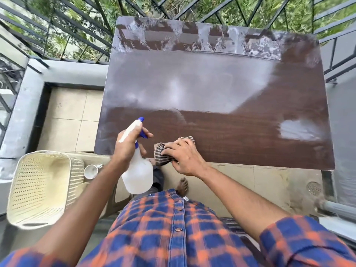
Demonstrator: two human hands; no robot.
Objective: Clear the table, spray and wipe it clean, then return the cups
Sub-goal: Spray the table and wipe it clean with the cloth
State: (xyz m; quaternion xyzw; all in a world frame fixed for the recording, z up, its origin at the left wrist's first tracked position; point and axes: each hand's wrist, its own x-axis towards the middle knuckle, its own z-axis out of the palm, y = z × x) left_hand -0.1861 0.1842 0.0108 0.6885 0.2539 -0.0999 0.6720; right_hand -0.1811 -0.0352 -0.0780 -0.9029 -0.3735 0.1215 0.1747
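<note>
**Striped Cloth at the Near Edge, Ready to Wipe**

Soft striped brown cloth (163, 153) is bunched under my right hand (183, 157). My fingers are curled down over it, pressing it on the near edge of the dark brown wooden table (240, 135). It will bend and fold any way I push it, so I should keep my palm flat on top and hold the loose ends tight.

My left hand (129, 145) is closed around the neck of the white plastic spray bottle with the blue nozzle (138, 170). One finger sits by the trigger. I think the bottle is light, and it may be slippery if wet, so the thin neck is the best spot to hold.

Farther out, the table top looks wet and cloudy. Nothing stands on it.

Down to my left sits a cream plastic basket with small holes (38, 187). Just beside it is a white cup (91, 171).
</note>
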